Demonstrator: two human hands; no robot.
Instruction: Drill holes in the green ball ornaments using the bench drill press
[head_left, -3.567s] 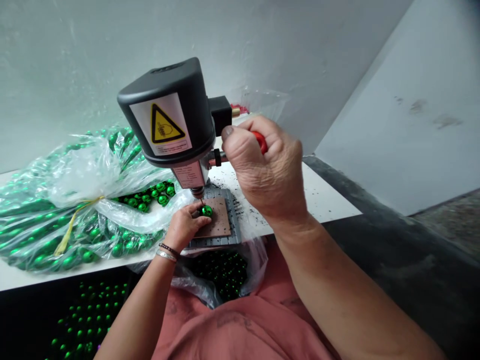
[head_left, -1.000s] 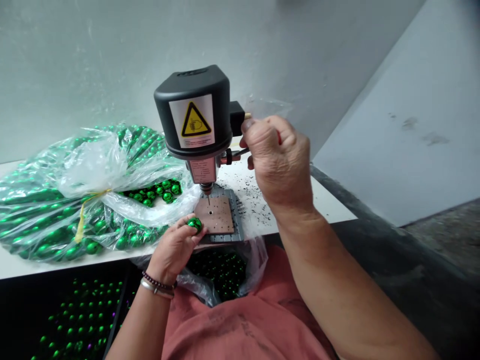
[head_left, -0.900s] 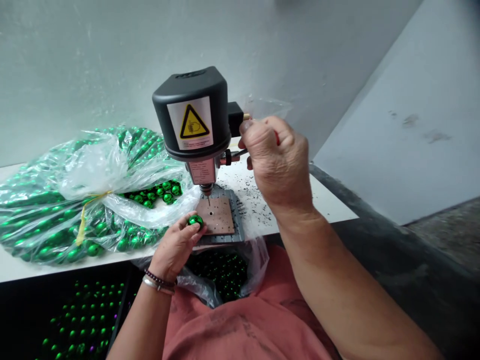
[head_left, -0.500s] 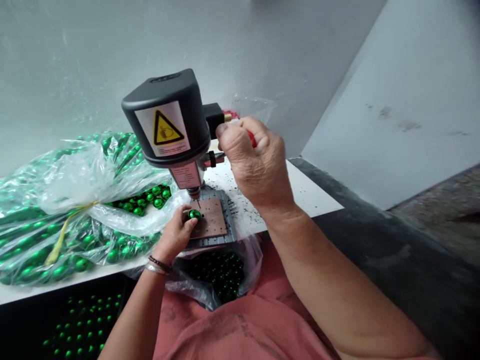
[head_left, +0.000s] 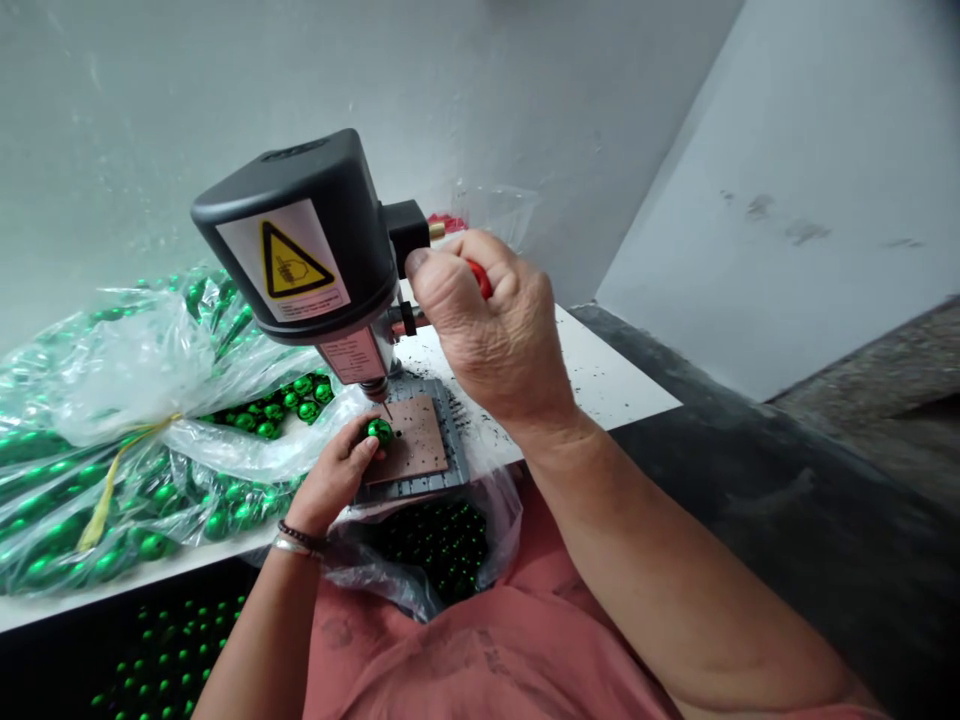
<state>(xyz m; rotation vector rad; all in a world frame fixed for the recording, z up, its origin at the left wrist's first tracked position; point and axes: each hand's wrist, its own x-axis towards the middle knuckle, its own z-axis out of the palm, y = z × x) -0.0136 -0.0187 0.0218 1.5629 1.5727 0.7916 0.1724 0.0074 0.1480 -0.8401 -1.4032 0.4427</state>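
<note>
A small drill press with a black housing and a yellow warning label stands on the table. My right hand is wrapped round its red-knobbed lever handle, at the machine's right side. Between the thumb and fingers of my left hand is a shiny green ball, close to the thin drill bit. Whether the bit touches the ball I cannot tell. Beneath them lies a brown board on the grey machine base.
Clear plastic bags full of green balls lie on the left, one tied with a yellow strip. Dark shavings litter the white table. An open bag of green balls hangs at the front edge. Something red sits behind.
The view has shifted slightly, so the machine appears further left. The green ball has turned or tilted a little in my left hand. My right hand keeps its grip on the lever.
</note>
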